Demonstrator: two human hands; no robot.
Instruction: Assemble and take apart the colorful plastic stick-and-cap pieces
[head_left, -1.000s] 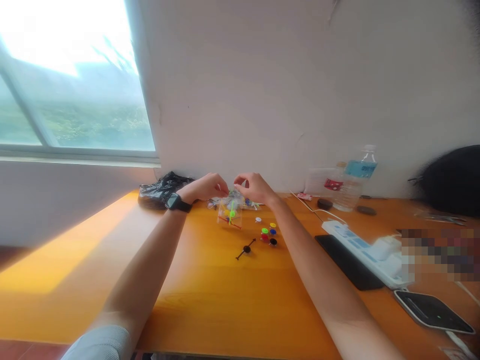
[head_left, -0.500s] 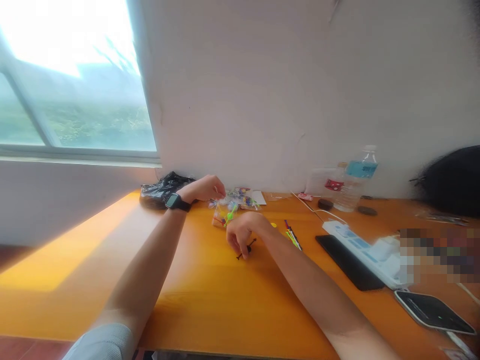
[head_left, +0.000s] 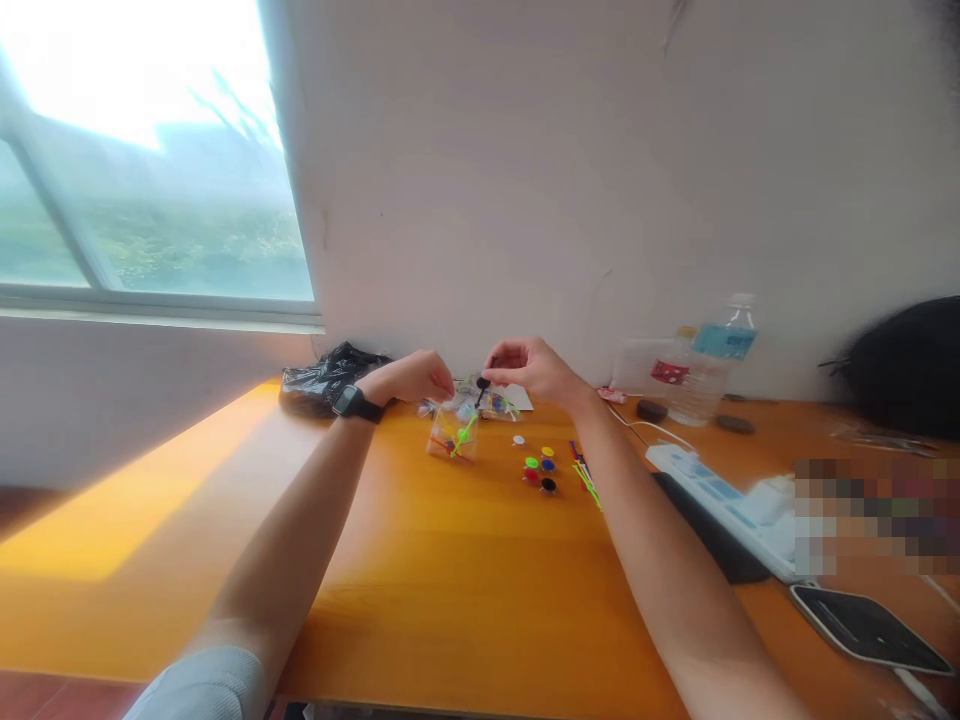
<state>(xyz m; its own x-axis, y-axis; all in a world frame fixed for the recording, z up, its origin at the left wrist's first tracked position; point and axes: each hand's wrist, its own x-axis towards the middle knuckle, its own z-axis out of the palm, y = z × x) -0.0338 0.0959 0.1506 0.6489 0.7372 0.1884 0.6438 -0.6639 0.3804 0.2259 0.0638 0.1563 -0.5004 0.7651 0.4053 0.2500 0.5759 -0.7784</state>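
My left hand [head_left: 424, 377] is closed in a pinch at the top of a small clear plastic bag [head_left: 438, 437], holding it up on the table. Inside the bag a green stick piece and a red one show through, with other pieces I cannot make out. Above and right of the bag, my right hand [head_left: 534, 370] pinches a black stick piece [head_left: 482, 383] with a round disc at its middle. Its lower end points down toward the bag's opening.
Several small coloured discs [head_left: 548, 466] and thin coloured sticks [head_left: 587, 481] lie by my right forearm. Behind are other plastic packets [head_left: 498, 405] and a black plastic bag [head_left: 330, 378]. Bottles [head_left: 720, 355], a power strip [head_left: 724, 500] and a phone [head_left: 870, 627] stand or lie rightward.
My right hand has lifted the black stick piece off the table, carrying it up and away from me toward the clear bag. The coloured discs are now uncovered. My left hand stays put.
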